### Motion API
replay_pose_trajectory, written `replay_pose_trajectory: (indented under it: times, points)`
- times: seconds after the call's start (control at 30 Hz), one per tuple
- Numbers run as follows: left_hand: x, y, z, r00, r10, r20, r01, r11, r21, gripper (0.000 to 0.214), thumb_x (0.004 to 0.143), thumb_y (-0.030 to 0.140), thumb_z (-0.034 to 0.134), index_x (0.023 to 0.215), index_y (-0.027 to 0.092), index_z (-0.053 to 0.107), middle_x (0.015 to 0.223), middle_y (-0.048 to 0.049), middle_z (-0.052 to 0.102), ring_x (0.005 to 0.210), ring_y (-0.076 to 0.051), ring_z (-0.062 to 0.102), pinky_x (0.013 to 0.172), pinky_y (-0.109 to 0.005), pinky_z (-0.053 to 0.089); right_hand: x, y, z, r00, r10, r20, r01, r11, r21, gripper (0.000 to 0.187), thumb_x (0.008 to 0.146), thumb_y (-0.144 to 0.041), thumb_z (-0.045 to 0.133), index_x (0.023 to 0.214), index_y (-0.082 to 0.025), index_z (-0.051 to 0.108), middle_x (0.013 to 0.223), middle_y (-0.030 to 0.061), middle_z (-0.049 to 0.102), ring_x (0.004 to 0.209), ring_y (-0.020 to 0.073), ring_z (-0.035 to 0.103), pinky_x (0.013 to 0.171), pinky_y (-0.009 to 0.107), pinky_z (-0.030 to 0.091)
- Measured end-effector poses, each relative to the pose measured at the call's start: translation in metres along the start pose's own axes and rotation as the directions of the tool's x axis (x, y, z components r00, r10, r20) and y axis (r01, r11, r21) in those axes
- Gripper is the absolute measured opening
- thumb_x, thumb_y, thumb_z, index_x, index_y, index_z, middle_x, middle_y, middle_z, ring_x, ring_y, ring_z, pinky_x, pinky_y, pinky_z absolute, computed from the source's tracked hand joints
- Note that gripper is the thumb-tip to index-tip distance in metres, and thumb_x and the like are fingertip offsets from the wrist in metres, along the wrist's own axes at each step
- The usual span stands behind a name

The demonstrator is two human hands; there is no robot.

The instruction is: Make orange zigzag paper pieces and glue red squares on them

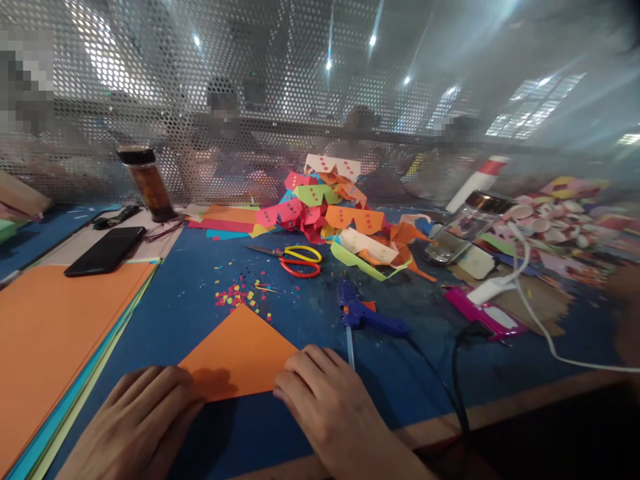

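The left hand [145,417] and right hand [323,393] grip the orange paper [243,353] by its side corners over the bench [185,303]. Paper bits [237,294] lie just beyond, a glue gun [359,313] right; a lidded bottle [150,190] holds brown contents.

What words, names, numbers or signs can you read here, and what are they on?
None that I can read.
Purple-pink device: it has a pale patch, but any writing there is too blurred to read.
Black phone: no readable writing.
Blue glue gun: any marking is too small to read.
Cut-paper pieces: just little marks, no letters I can make out.
Pointed orange paper: no writing visible.
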State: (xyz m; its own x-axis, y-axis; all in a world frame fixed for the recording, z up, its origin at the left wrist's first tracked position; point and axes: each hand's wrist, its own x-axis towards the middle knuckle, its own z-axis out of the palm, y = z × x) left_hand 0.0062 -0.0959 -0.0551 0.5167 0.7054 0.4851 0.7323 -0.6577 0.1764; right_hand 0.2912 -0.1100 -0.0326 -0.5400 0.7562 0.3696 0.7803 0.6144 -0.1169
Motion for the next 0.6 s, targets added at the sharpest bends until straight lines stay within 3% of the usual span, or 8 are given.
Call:
replay_pose_trajectory:
  times: [0.13,0.6]
  points:
    - [-0.0017,-0.0027,0.0041,0.998,0.001,0.060,-0.002,1.000,0.018,0.023,0.098,0.044,0.050,0.095,0.031,0.069,0.091,-0.0008,0.075,0.081,-0.021,0.071,0.071,-0.032,0.056,-0.0001,0.0008,0.0012,1.000,-0.001,0.013,0.002,1.000,-0.015,0.009,0.097,-0.015,0.058,0.091,-0.020,0.059,0.088,-0.0003,0.061,0.081,0.0181,0.053,0.071,0.034,0.039]
    - [-0.0045,-0.0084,0.0088,0.996,0.007,0.092,-0.004,1.000,-0.028,0.014,0.094,0.044,0.058,0.094,0.033,0.067,0.089,0.0021,0.076,0.081,-0.020,0.071,0.070,-0.031,0.054,0.0048,0.0000,0.0007,0.997,0.046,0.057,-0.049,0.997,0.055,0.008,0.099,-0.017,0.056,0.092,-0.021,0.058,0.091,0.0000,0.062,0.084,0.0201,0.054,0.072,0.035,0.040]
